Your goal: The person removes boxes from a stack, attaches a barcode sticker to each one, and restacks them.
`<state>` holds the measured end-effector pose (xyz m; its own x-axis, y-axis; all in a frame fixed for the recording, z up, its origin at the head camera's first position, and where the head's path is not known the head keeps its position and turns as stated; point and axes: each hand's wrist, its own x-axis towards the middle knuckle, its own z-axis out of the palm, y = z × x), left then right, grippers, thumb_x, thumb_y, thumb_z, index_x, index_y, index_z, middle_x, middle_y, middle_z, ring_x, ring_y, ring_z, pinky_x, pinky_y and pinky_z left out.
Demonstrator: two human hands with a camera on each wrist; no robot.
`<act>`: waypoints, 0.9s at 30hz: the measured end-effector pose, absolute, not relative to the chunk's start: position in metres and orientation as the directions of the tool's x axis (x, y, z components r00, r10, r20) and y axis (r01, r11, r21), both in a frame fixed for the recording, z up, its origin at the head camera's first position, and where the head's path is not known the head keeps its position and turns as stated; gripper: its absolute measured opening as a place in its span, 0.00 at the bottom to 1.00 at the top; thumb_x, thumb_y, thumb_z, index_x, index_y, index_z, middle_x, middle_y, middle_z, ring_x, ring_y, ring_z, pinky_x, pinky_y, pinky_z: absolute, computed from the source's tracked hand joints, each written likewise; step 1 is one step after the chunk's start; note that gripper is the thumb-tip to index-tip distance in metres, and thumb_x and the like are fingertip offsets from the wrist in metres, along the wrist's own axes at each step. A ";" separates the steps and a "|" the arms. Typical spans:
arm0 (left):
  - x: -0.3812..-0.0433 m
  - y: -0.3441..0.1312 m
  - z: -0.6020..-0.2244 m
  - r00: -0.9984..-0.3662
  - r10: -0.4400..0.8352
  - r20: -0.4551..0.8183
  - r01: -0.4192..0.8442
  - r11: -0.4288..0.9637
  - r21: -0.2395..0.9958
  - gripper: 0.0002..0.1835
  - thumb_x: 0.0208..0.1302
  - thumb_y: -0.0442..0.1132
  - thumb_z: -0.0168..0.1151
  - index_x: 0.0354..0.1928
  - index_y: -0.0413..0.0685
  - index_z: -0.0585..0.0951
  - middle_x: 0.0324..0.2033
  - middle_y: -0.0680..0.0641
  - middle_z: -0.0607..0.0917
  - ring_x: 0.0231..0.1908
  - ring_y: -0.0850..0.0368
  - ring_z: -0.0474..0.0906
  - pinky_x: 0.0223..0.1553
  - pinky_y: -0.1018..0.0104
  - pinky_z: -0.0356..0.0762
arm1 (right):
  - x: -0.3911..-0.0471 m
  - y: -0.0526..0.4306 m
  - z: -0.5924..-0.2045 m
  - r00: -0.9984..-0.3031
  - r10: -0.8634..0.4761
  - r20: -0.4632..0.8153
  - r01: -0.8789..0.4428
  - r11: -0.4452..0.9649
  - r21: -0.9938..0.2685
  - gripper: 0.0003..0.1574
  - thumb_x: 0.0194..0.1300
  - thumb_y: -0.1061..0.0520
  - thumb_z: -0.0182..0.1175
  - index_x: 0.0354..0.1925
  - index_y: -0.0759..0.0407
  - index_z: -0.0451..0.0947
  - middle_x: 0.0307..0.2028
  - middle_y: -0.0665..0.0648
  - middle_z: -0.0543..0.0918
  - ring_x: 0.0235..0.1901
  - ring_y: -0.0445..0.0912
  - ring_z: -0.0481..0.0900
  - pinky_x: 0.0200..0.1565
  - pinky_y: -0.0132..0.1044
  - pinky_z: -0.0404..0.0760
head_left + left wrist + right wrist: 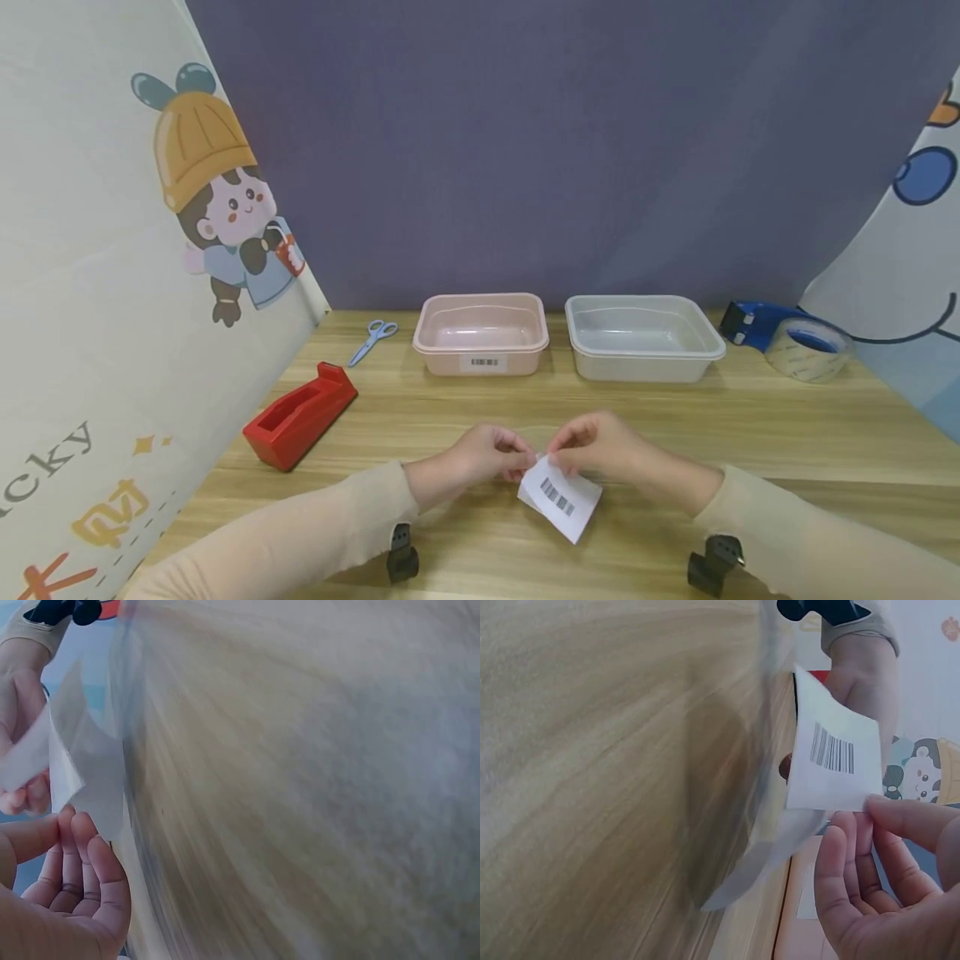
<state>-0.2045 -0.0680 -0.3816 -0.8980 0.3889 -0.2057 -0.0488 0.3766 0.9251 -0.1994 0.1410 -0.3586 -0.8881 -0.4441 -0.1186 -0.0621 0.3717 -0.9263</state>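
Currently, paper (pixel 557 500): above bench (pixel 405 408), in both hands.
Left hand (pixel 480 455): fingers pinch its edge.
Right hand (pixel 602 447): fingers pinch alongside, apparently holding layers apart.
Tubs (pixel 444 363): set back, likely for working room.

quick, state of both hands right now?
Left hand: closed, pinching white paper at an edge.
Right hand: closed, pinching the barcode label at a corner.
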 end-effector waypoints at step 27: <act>-0.219 -0.083 -0.377 -0.886 0.459 -0.064 0.242 0.575 0.782 0.02 0.54 0.30 0.69 0.30 0.38 0.85 0.24 0.47 0.86 0.24 0.64 0.77 0.26 0.75 0.77 | -0.222 0.187 -0.346 -0.955 -0.272 -0.114 0.101 0.060 -0.993 0.15 0.65 0.63 0.60 0.48 0.71 0.74 0.33 0.53 0.85 0.35 0.42 0.85 0.44 0.33 0.86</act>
